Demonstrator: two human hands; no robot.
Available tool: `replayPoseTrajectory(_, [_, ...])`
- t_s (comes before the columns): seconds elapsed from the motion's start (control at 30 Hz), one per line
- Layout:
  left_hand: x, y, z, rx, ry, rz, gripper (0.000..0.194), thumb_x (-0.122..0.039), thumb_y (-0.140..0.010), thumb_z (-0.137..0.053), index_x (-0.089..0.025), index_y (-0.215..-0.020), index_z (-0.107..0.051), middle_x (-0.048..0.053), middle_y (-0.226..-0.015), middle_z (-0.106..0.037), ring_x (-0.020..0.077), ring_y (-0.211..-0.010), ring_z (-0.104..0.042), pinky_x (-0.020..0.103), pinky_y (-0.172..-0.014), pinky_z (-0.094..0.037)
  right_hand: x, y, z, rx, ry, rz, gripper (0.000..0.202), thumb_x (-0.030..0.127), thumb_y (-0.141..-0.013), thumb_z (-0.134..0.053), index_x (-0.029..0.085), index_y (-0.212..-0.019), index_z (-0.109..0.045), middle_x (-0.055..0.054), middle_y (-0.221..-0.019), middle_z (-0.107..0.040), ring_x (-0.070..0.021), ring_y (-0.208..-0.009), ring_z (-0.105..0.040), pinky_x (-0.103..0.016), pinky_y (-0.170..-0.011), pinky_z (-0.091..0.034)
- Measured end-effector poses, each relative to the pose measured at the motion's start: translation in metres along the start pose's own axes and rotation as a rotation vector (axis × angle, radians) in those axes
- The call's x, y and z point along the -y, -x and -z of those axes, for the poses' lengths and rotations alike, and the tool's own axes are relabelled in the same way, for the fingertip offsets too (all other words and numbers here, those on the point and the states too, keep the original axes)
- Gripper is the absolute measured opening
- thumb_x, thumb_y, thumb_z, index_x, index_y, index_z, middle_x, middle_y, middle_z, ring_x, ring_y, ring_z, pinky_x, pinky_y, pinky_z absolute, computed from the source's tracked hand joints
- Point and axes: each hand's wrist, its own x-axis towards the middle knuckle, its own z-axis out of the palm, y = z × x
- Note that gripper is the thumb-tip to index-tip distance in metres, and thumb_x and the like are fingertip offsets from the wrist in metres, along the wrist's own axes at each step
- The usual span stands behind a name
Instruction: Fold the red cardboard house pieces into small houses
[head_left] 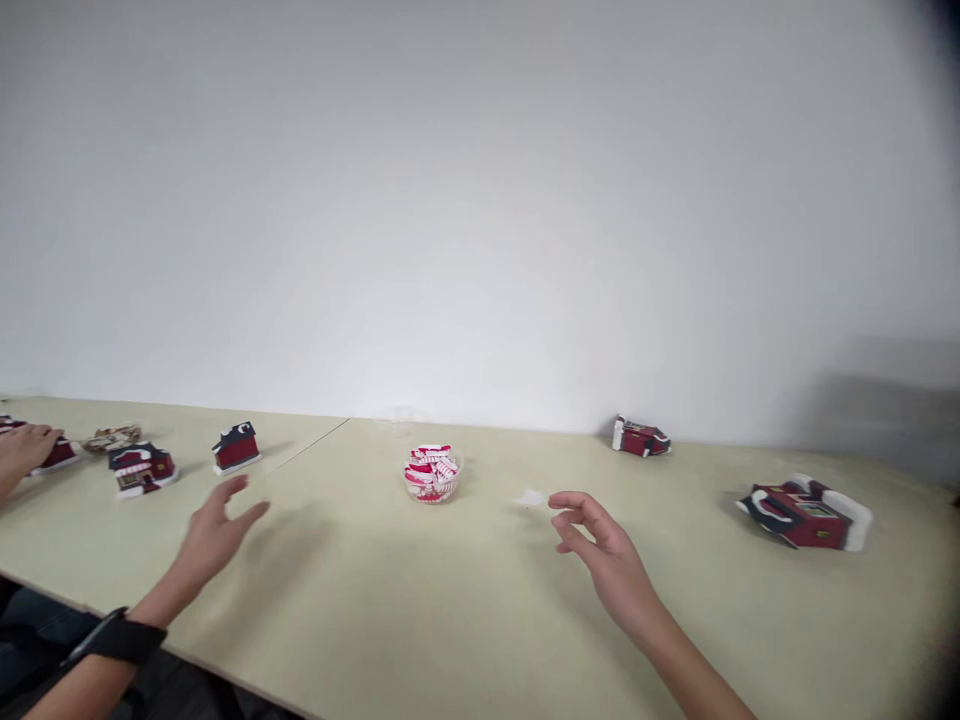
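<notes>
My left hand (pixel 212 540) hovers over the left of the table, with thumb and fingers apart and nothing between them. Closest to it stands a small dark-red toy house (pixel 238 452) with a dark, white-trimmed roof. My right hand (pixel 602 555) is over the table right of the middle, its fingers curved and spread from the thumb. Just beyond its fingertips is a small white scrap (pixel 531 498); whether they touch I cannot tell. Between my hands sits a clear round bowl (pixel 460 470) filled with red-and-white striped pieces (pixel 433 470).
Another person's hand (pixel 26 448) rests on a red house (pixel 58 456) at far left. Near it are a brownish bundle (pixel 112 438) and another house (pixel 142 470). Two tipped-over houses, one small (pixel 642 438) and one larger (pixel 814 515), lie at right. A faint clear lid-like thing (pixel 402 420) lies by the wall.
</notes>
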Motion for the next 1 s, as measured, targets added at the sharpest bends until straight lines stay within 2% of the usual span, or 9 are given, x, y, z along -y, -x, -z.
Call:
replayPoseTrajectory(0.1, [-0.081,0.024,-0.034,0.179,0.111,-0.236,0.063,-0.061,-0.084,-0.052,-0.021,-0.133,-0.056,0.012,-0.144,-0.059,0.0327,-0.131,-0.054,0.042,-0.099,-0.053,-0.003,-0.001,0.0,0.01,0.018,-0.001,0.036,0.058,-0.088,-0.06,0.027,-0.106,-0.064,-0.007,-0.12,-0.062,-0.0263,-0.105,-0.057,-0.04,-0.082,-0.055])
replayPoseTrajectory(0.2, [-0.153,0.041,-0.069,0.317,0.031,-0.519,0.049,-0.06,-0.092,-0.048,-0.034,-0.13,-0.061,0.004,-0.144,-0.059,0.032,-0.14,-0.044,0.055,-0.118,-0.034,-0.007,-0.004,0.002,-0.021,0.093,-0.007,0.033,0.054,-0.087,-0.059,0.026,-0.104,-0.064,-0.007,-0.115,-0.063,-0.0257,-0.1,-0.059,-0.039,-0.077,-0.055])
replayPoseTrajectory(0.27, [-0.185,0.045,-0.094,0.348,-0.016,-0.601,0.049,-0.059,-0.094,-0.047,-0.035,-0.135,-0.059,0.004,-0.15,-0.055,0.0354,-0.145,-0.035,0.063,-0.121,-0.021,-0.009,-0.005,0.004,-0.057,0.151,-0.001,0.031,0.051,-0.086,-0.059,0.025,-0.101,-0.064,-0.007,-0.111,-0.065,-0.025,-0.095,-0.06,-0.038,-0.074,-0.054])
replayPoseTrajectory(0.33, [-0.201,0.045,-0.12,0.34,-0.04,-0.597,0.05,-0.057,-0.096,-0.046,-0.031,-0.136,-0.059,0.008,-0.15,-0.055,0.0377,-0.145,-0.032,0.066,-0.119,-0.016,-0.01,-0.006,0.006,-0.085,0.182,0.006,0.028,0.048,-0.085,-0.059,0.025,-0.1,-0.065,-0.007,-0.109,-0.066,-0.0242,-0.091,-0.061,-0.037,-0.072,-0.053])
replayPoseTrajectory(0.5, [-0.199,0.043,-0.157,0.296,-0.055,-0.488,0.048,-0.06,-0.098,-0.037,-0.028,-0.117,-0.067,0.008,-0.134,-0.065,0.0339,-0.131,-0.045,0.063,-0.112,-0.024,-0.011,-0.007,0.006,-0.093,0.199,0.011,0.026,0.043,-0.083,-0.059,0.025,-0.099,-0.066,-0.007,-0.109,-0.068,-0.0237,-0.091,-0.062,-0.035,-0.069,-0.052])
replayPoseTrajectory(0.7, [-0.193,0.047,-0.154,0.273,-0.01,-0.496,0.045,-0.059,-0.098,-0.038,-0.026,-0.1,-0.068,0.006,-0.123,-0.068,0.0296,-0.123,-0.049,0.056,-0.109,-0.028,-0.012,-0.005,0.002,-0.059,0.235,0.004,0.026,0.042,-0.083,-0.058,0.025,-0.101,-0.066,-0.007,-0.106,-0.069,-0.0235,-0.091,-0.061,-0.034,-0.07,-0.051])
replayPoseTrajectory(0.83, [-0.193,0.043,-0.155,0.301,0.037,-0.494,0.046,-0.053,-0.101,-0.031,-0.026,-0.097,-0.068,0.006,-0.119,-0.069,0.0276,-0.119,-0.051,0.052,-0.106,-0.031,-0.008,-0.006,0.002,-0.139,0.135,0.031,0.026,0.043,-0.084,-0.058,0.023,-0.098,-0.067,-0.008,-0.105,-0.069,-0.0246,-0.093,-0.062,-0.033,-0.069,-0.053])
replayPoseTrajectory(0.9, [-0.19,0.039,-0.16,0.296,0.053,-0.483,0.048,-0.048,-0.102,-0.026,-0.025,-0.097,-0.068,0.007,-0.117,-0.07,0.0273,-0.117,-0.052,0.051,-0.104,-0.032,-0.004,-0.012,0.011,-0.216,0.122,0.076,0.027,0.044,-0.084,-0.057,0.022,-0.095,-0.067,-0.008,-0.103,-0.07,-0.0247,-0.095,-0.063,-0.034,-0.073,-0.054])
replayPoseTrajectory(1.0, [-0.185,0.033,-0.168,0.29,0.089,-0.452,0.046,-0.045,-0.102,-0.027,-0.025,-0.098,-0.068,0.008,-0.118,-0.07,0.0279,-0.118,-0.054,0.051,-0.103,-0.033,0.002,-0.029,0.046,-0.318,0.395,0.118,0.03,0.042,-0.083,-0.055,0.021,-0.099,-0.07,-0.008,-0.104,-0.072,-0.0244,-0.096,-0.066,-0.034,-0.08,-0.054])
